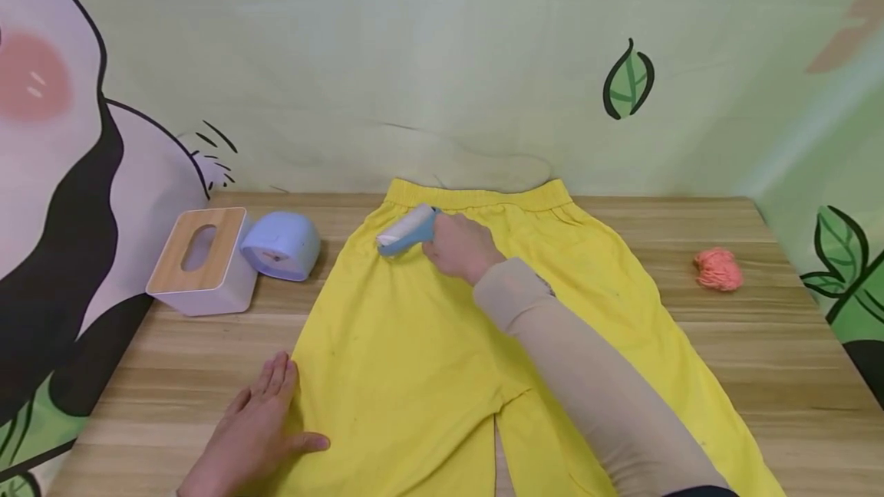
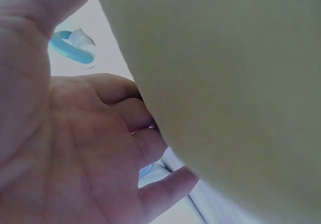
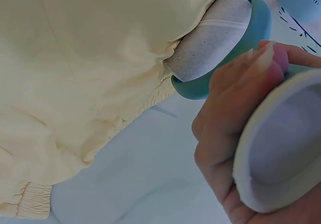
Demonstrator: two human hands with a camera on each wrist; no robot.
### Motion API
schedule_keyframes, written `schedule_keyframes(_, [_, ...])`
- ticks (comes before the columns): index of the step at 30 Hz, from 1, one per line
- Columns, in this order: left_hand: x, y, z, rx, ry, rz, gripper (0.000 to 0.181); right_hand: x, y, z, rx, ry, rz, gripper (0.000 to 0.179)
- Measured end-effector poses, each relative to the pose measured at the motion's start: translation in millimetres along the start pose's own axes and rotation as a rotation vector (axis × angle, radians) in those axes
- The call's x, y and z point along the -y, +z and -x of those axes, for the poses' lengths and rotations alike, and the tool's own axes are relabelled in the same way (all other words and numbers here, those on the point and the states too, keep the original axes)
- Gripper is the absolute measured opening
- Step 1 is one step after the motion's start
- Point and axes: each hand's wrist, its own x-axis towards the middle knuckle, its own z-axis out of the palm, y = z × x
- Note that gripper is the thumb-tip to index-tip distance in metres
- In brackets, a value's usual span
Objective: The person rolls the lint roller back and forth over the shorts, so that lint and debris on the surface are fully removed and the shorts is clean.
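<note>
Yellow elastic-waist trousers lie spread on the wooden table, waistband at the back. My right hand grips the handle of a blue lint roller, whose white roll touches the fabric just below the waistband on the left. Close up in the right wrist view, specks dot the roll, and the fingers curl round the handle. My left hand rests at the left edge of the trouser leg, fingers straight and thumb on the cloth; in the left wrist view its palm shows beside the fabric.
A white tissue box with a wood-look lid stands at the table's back left. Touching its right side is a light blue rounded container. A crumpled coral-pink bundle lies on the right. A painted wall rises behind the table.
</note>
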Motion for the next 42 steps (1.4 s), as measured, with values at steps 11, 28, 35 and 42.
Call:
schedule_keyframes(11, [-0.1,-0.4,0.3,0.001,-0.001,0.002,0.127,-2,19,-4.2,-0.038,0.042,-0.054,0.020])
schedule_keyframes(28, [-1.3,1.0,0.4,-0.020,0.015,-0.022,0.127,-2,34,-14.5,-0.134,0.026,-0.072,0.030])
schedule_keyframes(35, [-3.9,4.2,-0.1,-0.023,0.029,-0.007,0.126,-21,25,2.9,-0.207,0.012,-0.025,0.026])
schedule_keyframes(42, [-0.3,1.8,1.3,-0.031,0.007,-0.021,0.127,-40,1,53.1,-0.108,0.035,-0.028,0.028])
